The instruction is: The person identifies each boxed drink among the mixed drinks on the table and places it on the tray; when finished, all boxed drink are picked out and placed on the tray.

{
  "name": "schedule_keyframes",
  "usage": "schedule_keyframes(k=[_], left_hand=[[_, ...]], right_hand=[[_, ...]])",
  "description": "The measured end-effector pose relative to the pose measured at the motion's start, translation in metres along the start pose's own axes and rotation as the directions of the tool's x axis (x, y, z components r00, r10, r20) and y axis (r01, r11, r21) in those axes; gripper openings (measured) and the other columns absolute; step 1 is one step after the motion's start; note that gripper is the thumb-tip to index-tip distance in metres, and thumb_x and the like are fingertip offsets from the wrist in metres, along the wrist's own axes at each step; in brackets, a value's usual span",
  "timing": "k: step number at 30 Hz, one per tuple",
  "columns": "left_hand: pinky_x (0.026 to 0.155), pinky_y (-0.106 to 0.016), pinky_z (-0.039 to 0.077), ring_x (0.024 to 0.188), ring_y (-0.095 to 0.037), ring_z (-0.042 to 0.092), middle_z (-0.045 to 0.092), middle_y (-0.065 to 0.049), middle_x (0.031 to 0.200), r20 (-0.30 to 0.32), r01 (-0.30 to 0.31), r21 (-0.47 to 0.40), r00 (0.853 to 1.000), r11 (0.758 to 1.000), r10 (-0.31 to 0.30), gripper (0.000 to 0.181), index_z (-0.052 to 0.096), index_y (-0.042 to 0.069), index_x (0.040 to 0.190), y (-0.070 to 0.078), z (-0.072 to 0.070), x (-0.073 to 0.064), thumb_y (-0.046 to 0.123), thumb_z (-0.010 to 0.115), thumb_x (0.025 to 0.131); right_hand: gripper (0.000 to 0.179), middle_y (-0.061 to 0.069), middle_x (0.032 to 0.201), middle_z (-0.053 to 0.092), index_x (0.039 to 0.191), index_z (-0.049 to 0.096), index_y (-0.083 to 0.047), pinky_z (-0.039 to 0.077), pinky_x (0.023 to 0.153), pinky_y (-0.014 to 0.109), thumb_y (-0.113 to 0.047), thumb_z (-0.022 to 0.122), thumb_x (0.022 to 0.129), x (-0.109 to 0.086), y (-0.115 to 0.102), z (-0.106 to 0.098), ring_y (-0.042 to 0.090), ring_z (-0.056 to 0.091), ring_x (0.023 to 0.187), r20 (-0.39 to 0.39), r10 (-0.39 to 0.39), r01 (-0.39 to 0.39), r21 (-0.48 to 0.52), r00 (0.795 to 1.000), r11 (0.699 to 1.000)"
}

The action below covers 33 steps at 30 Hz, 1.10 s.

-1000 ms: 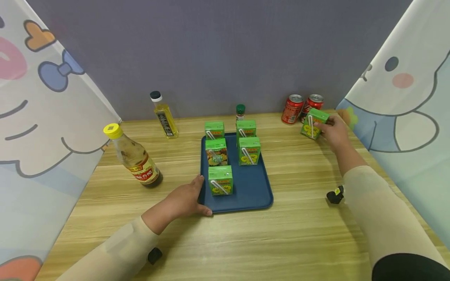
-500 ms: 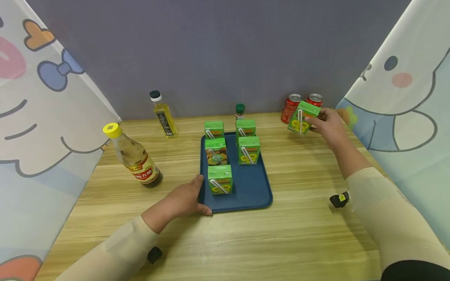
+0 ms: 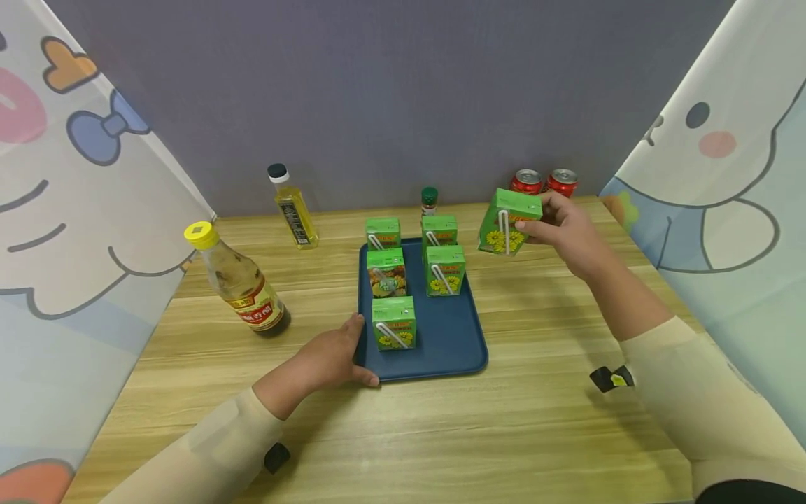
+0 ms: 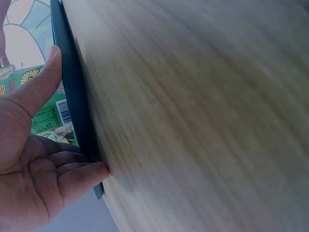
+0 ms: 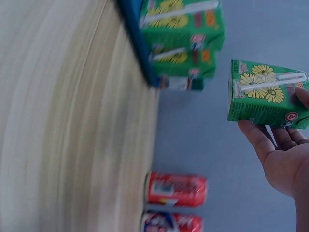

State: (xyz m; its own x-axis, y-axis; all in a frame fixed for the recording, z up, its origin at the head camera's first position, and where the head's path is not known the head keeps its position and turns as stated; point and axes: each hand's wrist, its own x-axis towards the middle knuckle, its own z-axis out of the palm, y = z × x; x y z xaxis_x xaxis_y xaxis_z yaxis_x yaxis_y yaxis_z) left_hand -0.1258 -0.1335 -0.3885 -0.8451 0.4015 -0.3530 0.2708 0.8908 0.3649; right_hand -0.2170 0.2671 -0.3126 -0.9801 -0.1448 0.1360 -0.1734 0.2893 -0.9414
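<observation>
A green juice box (image 3: 506,222) with yellow flowers and a white straw is held above the table, right of the tray. My right hand (image 3: 569,231) grips it between thumb and fingers; in the right wrist view, part of the box (image 5: 265,94) is covered by the thumb. Several similar boxes stand upright on the dark blue tray (image 3: 447,346): three in the left column, including the nearest box (image 3: 394,325), and two at the right, including a front one (image 3: 446,271). My left hand (image 3: 327,357) rests against the tray's front-left corner, thumb along the front edge, fingers along the left side.
Two red cans (image 3: 526,182) stand at the back right, partly hidden by the held box and hand. A green-capped bottle (image 3: 429,199) is behind the tray. Left of it are an oil bottle (image 3: 294,210) and a yellow-capped sauce bottle (image 3: 242,283). Printed side panels flank the table.
My right hand has carried the juice box left from in front of the cans, lifting it off the table, towards the tray. My left hand and the tray keep their places.
</observation>
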Motion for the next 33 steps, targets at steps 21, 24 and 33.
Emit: schedule_keyframes(k=[21,24,33], left_hand=[[0.114,-0.049,0.033,0.142,-0.04,0.034,0.019,-0.025,0.16,0.016,0.007,0.0,1.0,1.0,-0.007,0.117,0.016,-0.005,0.155,0.0,0.0,0.001,0.055,0.079,0.075],[0.114,-0.049,0.033,0.142,-0.04,0.034,0.019,-0.025,0.16,0.013,0.003,0.0,1.0,1.0,-0.003,0.117,0.016,-0.005,0.154,0.0,0.0,0.001,0.055,0.079,0.075],[0.114,-0.049,0.033,0.143,-0.04,0.033,0.018,-0.025,0.16,0.009,-0.001,0.0,1.0,1.0,0.001,0.118,0.016,-0.005,0.154,0.0,0.0,0.0,0.055,0.079,0.075]], right_hand=[[0.036,0.012,0.113,0.061,0.119,0.051,-0.006,0.057,0.081,0.033,-0.014,0.071,0.091,-0.039,0.005,0.054,0.022,0.061,0.103,0.35,-0.038,0.069,-0.076,0.936,0.995],[0.037,0.011,0.114,0.062,0.118,0.052,-0.008,0.058,0.08,0.035,-0.016,0.073,0.089,-0.039,0.015,0.062,0.023,0.06,0.105,0.377,-0.029,0.07,-0.095,0.926,0.993],[0.038,0.01,0.112,0.062,0.118,0.054,-0.01,0.058,0.078,0.034,-0.017,0.076,0.088,-0.041,0.037,0.081,0.023,0.06,0.102,0.425,-0.009,0.053,-0.091,0.905,0.994]])
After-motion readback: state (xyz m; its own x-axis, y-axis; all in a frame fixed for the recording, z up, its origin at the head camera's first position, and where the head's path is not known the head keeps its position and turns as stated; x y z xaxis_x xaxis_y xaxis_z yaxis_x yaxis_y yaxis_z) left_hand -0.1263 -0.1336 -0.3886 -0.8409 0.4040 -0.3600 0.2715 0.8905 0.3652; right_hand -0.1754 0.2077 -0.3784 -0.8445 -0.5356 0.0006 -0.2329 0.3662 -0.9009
